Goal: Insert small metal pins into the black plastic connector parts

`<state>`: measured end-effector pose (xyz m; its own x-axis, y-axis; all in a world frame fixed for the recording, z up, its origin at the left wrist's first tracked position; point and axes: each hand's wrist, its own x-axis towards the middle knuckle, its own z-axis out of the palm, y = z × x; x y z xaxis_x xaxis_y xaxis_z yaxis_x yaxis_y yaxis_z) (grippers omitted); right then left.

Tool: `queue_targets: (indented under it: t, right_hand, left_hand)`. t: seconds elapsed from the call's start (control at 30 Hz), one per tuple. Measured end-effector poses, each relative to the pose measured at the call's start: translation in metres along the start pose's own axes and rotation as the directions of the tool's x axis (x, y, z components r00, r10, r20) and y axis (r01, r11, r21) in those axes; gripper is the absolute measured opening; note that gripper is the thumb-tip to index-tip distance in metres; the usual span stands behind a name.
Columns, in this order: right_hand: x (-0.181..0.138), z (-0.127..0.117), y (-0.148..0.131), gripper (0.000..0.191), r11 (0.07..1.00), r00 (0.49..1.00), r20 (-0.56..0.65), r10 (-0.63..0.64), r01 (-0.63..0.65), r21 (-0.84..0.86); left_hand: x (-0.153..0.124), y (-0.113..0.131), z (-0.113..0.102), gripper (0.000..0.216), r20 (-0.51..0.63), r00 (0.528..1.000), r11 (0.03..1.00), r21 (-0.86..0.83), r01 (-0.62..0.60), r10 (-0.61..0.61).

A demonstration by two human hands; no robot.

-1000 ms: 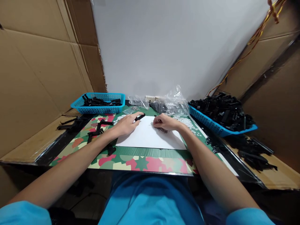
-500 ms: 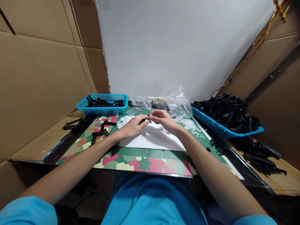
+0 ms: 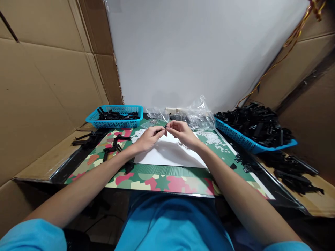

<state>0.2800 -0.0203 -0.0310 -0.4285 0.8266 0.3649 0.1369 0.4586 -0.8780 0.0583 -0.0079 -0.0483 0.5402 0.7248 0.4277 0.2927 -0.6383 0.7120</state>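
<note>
Over a white sheet, my left hand is closed on a small dark part, mostly covered by the fingers. My right hand meets it fingertip to fingertip, pinched at the part's right end; whatever is in that pinch is too small to name. Beneath the right hand lies a little pile of tiny metal pieces on the sheet. White round discs are spread to the right of the sheet, and more discs lie behind my left hand.
A blue basket of black parts stands back left; a fuller blue basket is at right. Clear plastic bags lie against the wall. Loose black parts rest left of the sheet, others on cardboard at right.
The hands stay together over the sheet, with the fingertips slightly shifted and raised. A thin dark length that stuck up by the right fingertips no longer shows there.
</note>
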Motion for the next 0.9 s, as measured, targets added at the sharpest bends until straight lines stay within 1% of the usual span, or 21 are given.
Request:
queue_targets:
  t: [0.2,0.33,0.43,0.53,0.57,0.63,0.73,0.83,0.9]
  right_hand:
    - [-0.002,-0.003,0.001,0.029,0.966,0.999,0.025,-0.026,0.032,-0.257]
    - [-0.001,-0.005,0.002,0.027,0.953,0.999,0.018,-0.034,0.037,-0.301]
    - [0.000,-0.007,0.006,0.025,0.947,0.998,-0.044,-0.034,0.018,-0.322]
    - [0.000,-0.007,0.007,0.022,0.939,0.992,-0.125,-0.031,-0.014,-0.343]
    - [0.000,-0.006,0.007,0.021,0.940,0.989,-0.143,-0.038,-0.013,-0.342]
    - [-0.001,-0.003,0.005,0.020,0.940,0.983,-0.165,-0.075,0.015,-0.340]
    - [-0.003,0.003,0.002,0.015,0.913,0.970,-0.150,-0.190,0.119,-0.390]
    - [-0.006,0.008,0.005,0.008,0.822,0.930,-0.116,-0.349,0.244,-0.514]
    - [-0.008,0.012,0.008,0.011,0.760,0.897,-0.100,-0.430,0.299,-0.577]
  left_hand:
    - [0.000,-0.006,0.000,0.039,0.078,0.996,0.998,0.046,0.040,-0.043]
    - [-0.004,-0.009,0.000,0.042,0.165,0.985,0.998,0.025,0.053,-0.056]
    - [-0.006,-0.009,0.000,0.043,0.193,0.979,0.997,-0.012,0.072,-0.069]
    - [-0.005,-0.005,0.000,0.047,0.192,0.977,0.995,-0.007,0.097,-0.094]
    - [-0.004,-0.004,-0.001,0.047,0.181,0.979,0.995,-0.014,0.103,-0.099]
    - [-0.003,-0.001,-0.001,0.050,0.124,0.986,0.992,-0.057,0.115,-0.107]
    - [-0.003,-0.001,0.000,0.055,0.019,0.995,0.987,-0.123,0.102,-0.101]
    - [-0.005,-0.005,0.002,0.052,-0.118,0.990,0.994,-0.093,0.060,-0.071]
    - [-0.006,-0.008,0.003,0.051,-0.219,0.974,0.998,-0.036,0.044,-0.051]
